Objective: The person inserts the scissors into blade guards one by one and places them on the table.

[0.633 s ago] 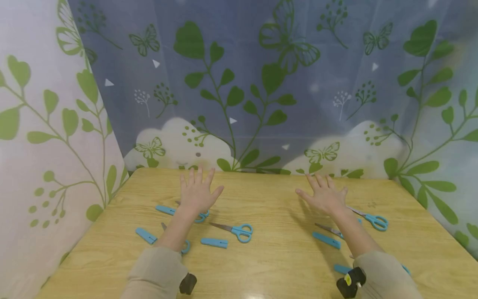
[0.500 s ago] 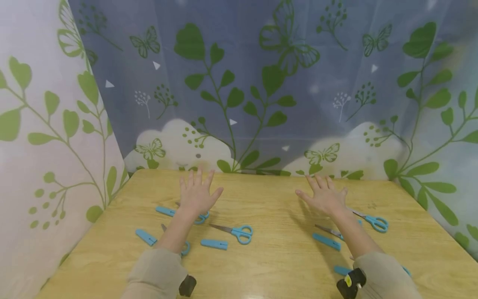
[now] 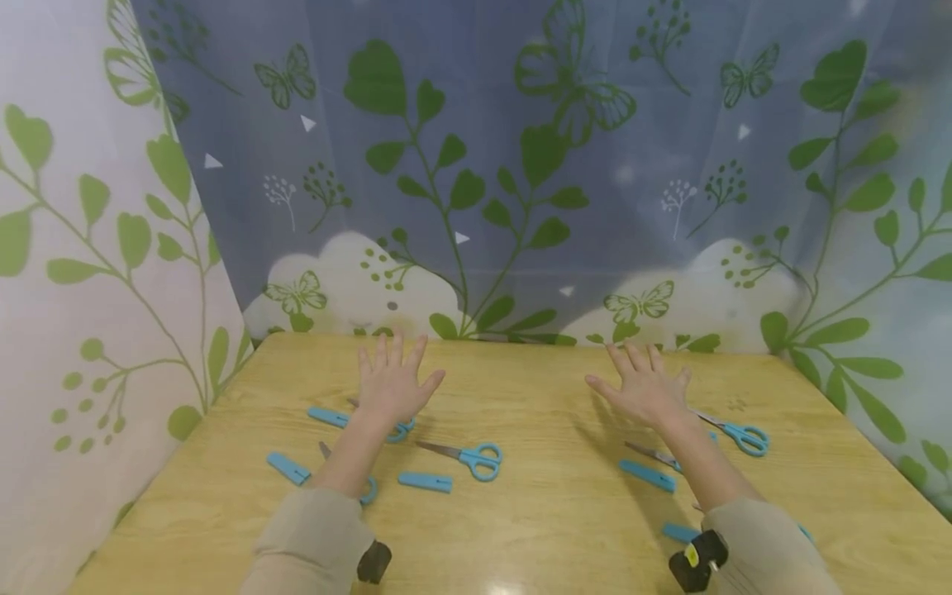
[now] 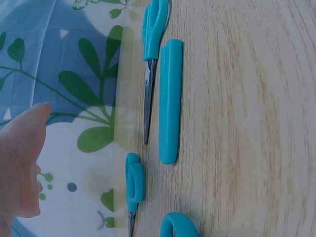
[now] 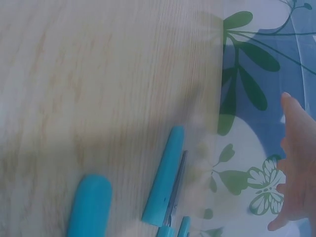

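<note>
In the head view my left hand [image 3: 390, 384] is held above the table with its fingers spread, holding nothing. Below it lies a pair of blue-handled scissors [image 3: 402, 430], partly hidden. Another pair of scissors [image 3: 485, 461] rests to its right, near a blue blade cover [image 3: 426, 482]. My right hand [image 3: 645, 388], also spread and holding nothing, hovers over the right side. Scissors [image 3: 747, 439] lie just right of it, and a blade cover [image 3: 647, 476] is under the forearm's left side. The left wrist view shows scissors [image 4: 151, 49] beside a cover [image 4: 171, 103].
More covers lie at the left [image 3: 288, 468] and lower right [image 3: 679, 533]. My forearms partly hide further scissors [image 3: 368, 491]. The wooden table [image 3: 543, 529] ends at a leaf-and-butterfly curtain [image 3: 491, 165] at the back, with patterned cloth on both sides.
Both hands stay spread in nearly the same place. The head view shifts very slightly; the scissors and covers keep their positions on the table.
</note>
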Demonstrator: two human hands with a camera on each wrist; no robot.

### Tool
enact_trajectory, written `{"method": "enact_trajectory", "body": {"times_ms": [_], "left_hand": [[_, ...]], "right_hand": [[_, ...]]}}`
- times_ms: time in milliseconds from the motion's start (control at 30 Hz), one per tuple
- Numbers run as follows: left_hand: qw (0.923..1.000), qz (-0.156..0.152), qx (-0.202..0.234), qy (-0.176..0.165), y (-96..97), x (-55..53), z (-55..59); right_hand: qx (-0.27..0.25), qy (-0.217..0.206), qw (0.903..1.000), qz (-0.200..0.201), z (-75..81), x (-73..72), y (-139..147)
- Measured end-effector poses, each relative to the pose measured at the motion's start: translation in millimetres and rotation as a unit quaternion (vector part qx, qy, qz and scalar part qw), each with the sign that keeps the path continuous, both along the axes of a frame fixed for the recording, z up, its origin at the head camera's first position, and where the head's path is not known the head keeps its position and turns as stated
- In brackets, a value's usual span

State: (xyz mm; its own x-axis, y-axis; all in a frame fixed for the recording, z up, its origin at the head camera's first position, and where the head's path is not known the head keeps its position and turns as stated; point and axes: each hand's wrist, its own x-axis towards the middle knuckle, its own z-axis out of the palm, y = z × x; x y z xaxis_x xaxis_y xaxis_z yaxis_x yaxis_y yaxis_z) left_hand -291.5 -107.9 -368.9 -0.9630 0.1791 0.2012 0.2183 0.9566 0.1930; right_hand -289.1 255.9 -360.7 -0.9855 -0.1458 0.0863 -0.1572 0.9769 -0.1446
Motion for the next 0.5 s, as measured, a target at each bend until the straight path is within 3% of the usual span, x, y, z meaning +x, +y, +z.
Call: {"method": "enact_trajectory", "body": {"times_ms": [500], "left_hand": [[0.9999,0.001,-0.002,-0.011,-3.6,0.9,2.7]], "right_hand": [[0.014,0.008,0.9998,0.014,4.7,3.2,-17]]}}
